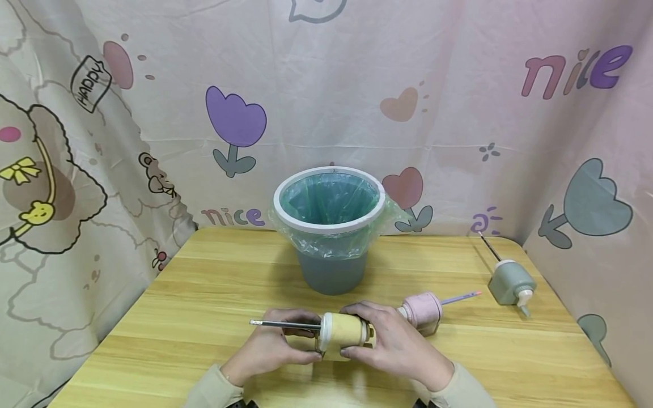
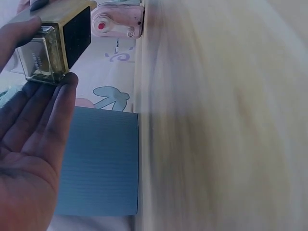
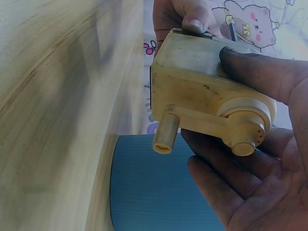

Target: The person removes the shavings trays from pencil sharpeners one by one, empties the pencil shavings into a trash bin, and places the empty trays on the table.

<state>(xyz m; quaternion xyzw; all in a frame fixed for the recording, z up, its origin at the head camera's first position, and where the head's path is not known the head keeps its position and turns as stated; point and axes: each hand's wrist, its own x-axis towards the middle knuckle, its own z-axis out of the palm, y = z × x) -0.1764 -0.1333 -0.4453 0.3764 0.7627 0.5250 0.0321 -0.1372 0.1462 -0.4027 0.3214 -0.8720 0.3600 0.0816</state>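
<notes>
Both hands hold a yellow crank pencil sharpener (image 1: 346, 330) low over the near middle of the table. A dark pencil (image 1: 285, 324) sticks out of its left end. My left hand (image 1: 270, 345) grips that end, thumb and fingertips on the clear shavings drawer (image 2: 42, 57). On the crank end, my right hand (image 1: 390, 340) has its thumb on the body and its fingers beneath, as the right wrist view shows. The crank handle (image 3: 166, 132) hangs free of the fingers. Dark smudges mark the fingers. Part of the sharpener is hidden by the hands.
Behind the hands stands a waste bin (image 1: 334, 272) with a green plastic liner. A pink pencil sharpener (image 1: 424, 310) with a purple pencil lies just right of the right hand. Farther right is a grey-green sharpener (image 1: 512, 282) with a dark pencil. Printed curtains (image 1: 326, 85) enclose the table.
</notes>
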